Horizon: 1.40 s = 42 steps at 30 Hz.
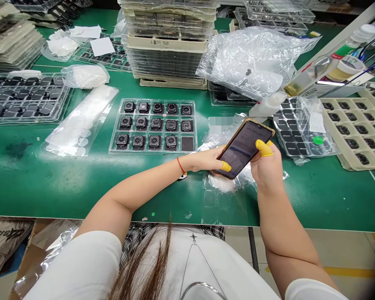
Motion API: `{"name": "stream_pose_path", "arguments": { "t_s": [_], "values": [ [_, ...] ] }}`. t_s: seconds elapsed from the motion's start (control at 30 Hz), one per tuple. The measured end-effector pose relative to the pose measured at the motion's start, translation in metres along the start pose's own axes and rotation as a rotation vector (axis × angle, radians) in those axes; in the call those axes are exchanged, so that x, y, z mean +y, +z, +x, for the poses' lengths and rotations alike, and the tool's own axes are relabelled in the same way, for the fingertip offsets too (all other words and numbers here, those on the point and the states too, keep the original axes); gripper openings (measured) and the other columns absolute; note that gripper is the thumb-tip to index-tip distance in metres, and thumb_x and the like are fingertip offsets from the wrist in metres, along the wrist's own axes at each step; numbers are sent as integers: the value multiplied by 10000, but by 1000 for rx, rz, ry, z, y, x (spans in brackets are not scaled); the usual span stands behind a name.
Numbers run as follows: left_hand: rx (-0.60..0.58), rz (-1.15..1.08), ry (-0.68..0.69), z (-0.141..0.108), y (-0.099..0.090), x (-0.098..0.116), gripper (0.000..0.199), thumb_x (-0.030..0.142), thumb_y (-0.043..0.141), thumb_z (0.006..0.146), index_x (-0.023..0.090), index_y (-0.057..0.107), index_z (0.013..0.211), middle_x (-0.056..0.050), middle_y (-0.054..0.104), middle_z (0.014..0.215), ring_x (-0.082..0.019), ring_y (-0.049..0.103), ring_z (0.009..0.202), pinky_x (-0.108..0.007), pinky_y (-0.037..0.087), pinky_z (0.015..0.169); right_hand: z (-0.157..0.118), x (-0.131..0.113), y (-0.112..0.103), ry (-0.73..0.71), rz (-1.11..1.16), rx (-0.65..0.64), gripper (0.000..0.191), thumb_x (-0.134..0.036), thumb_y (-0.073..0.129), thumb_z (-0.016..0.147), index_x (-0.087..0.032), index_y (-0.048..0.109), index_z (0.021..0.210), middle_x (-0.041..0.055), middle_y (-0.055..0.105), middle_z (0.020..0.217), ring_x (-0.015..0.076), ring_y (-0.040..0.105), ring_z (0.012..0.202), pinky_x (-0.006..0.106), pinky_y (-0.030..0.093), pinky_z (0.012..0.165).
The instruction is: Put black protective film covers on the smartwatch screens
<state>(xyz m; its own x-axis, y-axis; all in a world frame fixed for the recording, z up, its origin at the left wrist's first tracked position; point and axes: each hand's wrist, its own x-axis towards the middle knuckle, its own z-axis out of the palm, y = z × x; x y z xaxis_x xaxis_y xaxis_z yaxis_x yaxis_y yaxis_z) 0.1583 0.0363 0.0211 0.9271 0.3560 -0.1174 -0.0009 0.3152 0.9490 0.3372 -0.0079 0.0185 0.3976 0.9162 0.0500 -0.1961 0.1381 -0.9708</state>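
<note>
A smartphone [242, 148] in a tan-edged case is held tilted above the green bench, its screen lit dimly. My left hand [208, 160], with a yellow cot on the thumb and a red string at the wrist, grips its lower left end. On its right side my right hand [267, 164] holds it too, the thumb in a yellow cot over the screen. Beneath the phone lie crumpled clear plastic and a clear tray [223, 206]. Left of my hands sits a clear tray [112, 139] with several black square watch-like parts; its front right compartment holds no such part.
Tall stacked trays [167, 46] stand behind. A plastic bag [246, 58] lies at the back right, near a white bottle [267, 104]. Beige trays [346, 160] of parts are at the right; clear trays [25, 121] and a plastic sleeve [81, 121] are at the left.
</note>
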Motion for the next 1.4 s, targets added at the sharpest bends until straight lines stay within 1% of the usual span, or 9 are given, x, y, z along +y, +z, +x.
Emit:
{"name": "stream_pose_path", "arguments": {
  "t_s": [0.13, 0.23, 0.4, 0.53, 0.63, 0.83, 0.93, 1.23, 1.4],
  "values": [
    [-8, 18, -21, -1, 0, 1, 432, 196, 628, 747, 190, 464, 1146, -13, 516, 915, -103, 507, 740, -202, 467, 568, 1, 2, -1, -6, 44, 67, 164, -352, 725, 758, -214, 682, 837, 22, 706, 881, 225, 664, 932, 366, 579, 866],
    [-10, 23, -33, 0, 0, 0, 465, 195, 635, 744, 193, 462, 1175, -16, 525, 919, -111, 521, 758, -207, 478, 582, 3, 3, -2, 13, 56, 85, 188, -367, 727, 749, -204, 682, 833, 27, 709, 882, 224, 662, 920, 358, 576, 865],
    [-15, 3, -39, 0, 0, -1, 502, 209, 630, 741, 211, 443, 1207, -17, 543, 924, -109, 535, 728, -201, 436, 552, 2, 1, -3, 8, 22, 17, 243, -423, 714, 770, -202, 682, 866, 34, 712, 892, 240, 673, 913, 376, 575, 852],
    [1, -21, -33, 0, 0, 0, 434, 215, 627, 734, 209, 457, 1133, -9, 539, 901, -102, 515, 691, -208, 407, 534, -1, -1, -1, -5, -41, -90, 184, -347, 751, 741, -223, 663, 843, 11, 715, 942, 239, 681, 940, 413, 567, 902],
    [2, -13, -32, 0, -1, 0, 360, 214, 617, 744, 202, 463, 1069, -7, 528, 900, -94, 502, 688, -201, 391, 528, -1, 0, -2, 7, -66, -78, 153, -309, 755, 726, -238, 656, 819, -12, 714, 938, 229, 684, 941, 422, 570, 916],
    [-17, -2, -36, 0, -2, -2, 407, 205, 581, 783, 203, 439, 1164, -18, 521, 934, -92, 496, 695, -207, 421, 541, 1, 3, -3, 7, -35, 33, 179, -374, 722, 754, -230, 669, 846, 20, 715, 913, 235, 677, 903, 393, 580, 852],
    [-29, -7, -39, 1, -2, -3, 433, 211, 583, 788, 204, 430, 1193, -21, 523, 932, -95, 496, 689, -207, 413, 531, 2, 3, -2, 30, -1, 56, 188, -372, 728, 744, -216, 680, 837, 28, 718, 904, 231, 670, 874, 376, 576, 837],
    [-14, -11, -27, 1, -1, 1, 330, 198, 606, 751, 186, 476, 1054, -4, 515, 879, -79, 467, 653, -204, 401, 529, 2, 2, -2, 13, 70, 3, 261, -419, 723, 739, -188, 671, 849, 10, 689, 829, 172, 634, 769, 288, 561, 690],
    [-21, -64, -5, 1, -1, 0, 417, 190, 615, 744, 193, 472, 1136, 3, 519, 849, -77, 457, 613, -214, 393, 520, -1, 0, 0, 6, -25, -77, 204, -365, 771, 723, -223, 657, 815, 9, 711, 933, 219, 672, 893, 388, 579, 834]
  ]
}}
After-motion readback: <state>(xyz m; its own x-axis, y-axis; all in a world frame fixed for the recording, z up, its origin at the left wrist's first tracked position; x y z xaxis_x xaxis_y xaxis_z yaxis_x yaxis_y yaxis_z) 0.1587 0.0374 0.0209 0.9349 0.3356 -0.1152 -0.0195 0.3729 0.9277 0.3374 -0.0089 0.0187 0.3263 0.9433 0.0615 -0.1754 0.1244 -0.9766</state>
